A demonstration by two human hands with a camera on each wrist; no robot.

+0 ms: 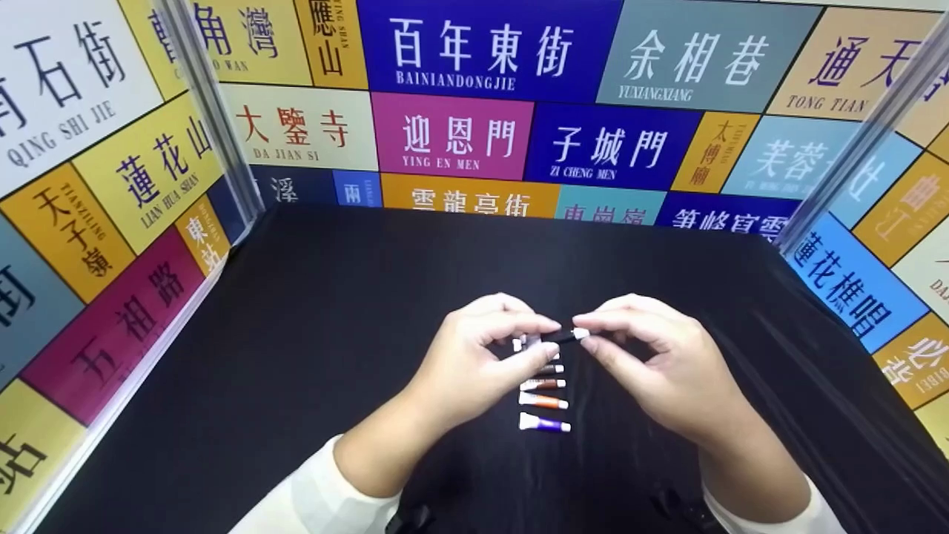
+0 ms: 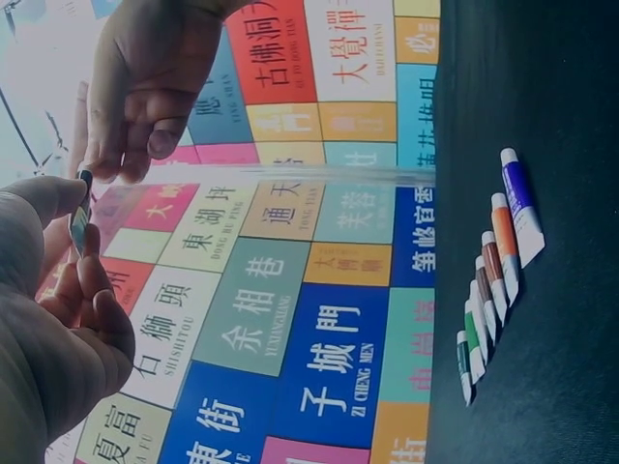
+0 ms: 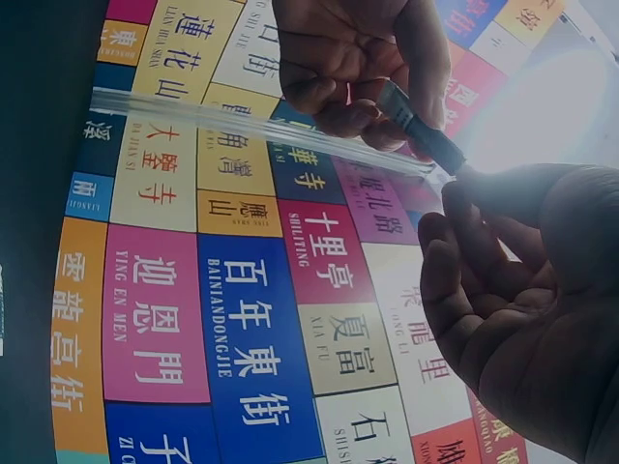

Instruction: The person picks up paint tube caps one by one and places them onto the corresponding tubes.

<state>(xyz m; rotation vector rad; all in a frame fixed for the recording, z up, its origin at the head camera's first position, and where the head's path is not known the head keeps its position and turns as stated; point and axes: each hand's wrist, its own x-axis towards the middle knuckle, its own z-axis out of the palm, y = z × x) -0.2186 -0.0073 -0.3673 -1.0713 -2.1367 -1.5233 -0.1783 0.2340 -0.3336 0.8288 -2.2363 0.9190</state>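
Note:
A small paint tube with a black label (image 1: 566, 337) is held above the table between both hands. My left hand (image 1: 482, 348) pinches its body between thumb and fingers. At the tube's other end, my right hand (image 1: 660, 363) pinches the white cap (image 1: 581, 334) with thumb and forefinger. In the right wrist view the dark tube (image 3: 424, 133) slants between the two hands. Below them lies a row of similar tubes: purple (image 2: 519, 193), orange (image 2: 504, 234), brown (image 2: 492, 259) and green (image 2: 473, 324) among them. The head view has part of this row hidden behind my left hand.
A black cloth (image 1: 334, 282) covers the table. Panels printed with street names (image 1: 452, 137) stand at the back and both sides, with clear plastic corner strips (image 1: 222, 111) where they meet.

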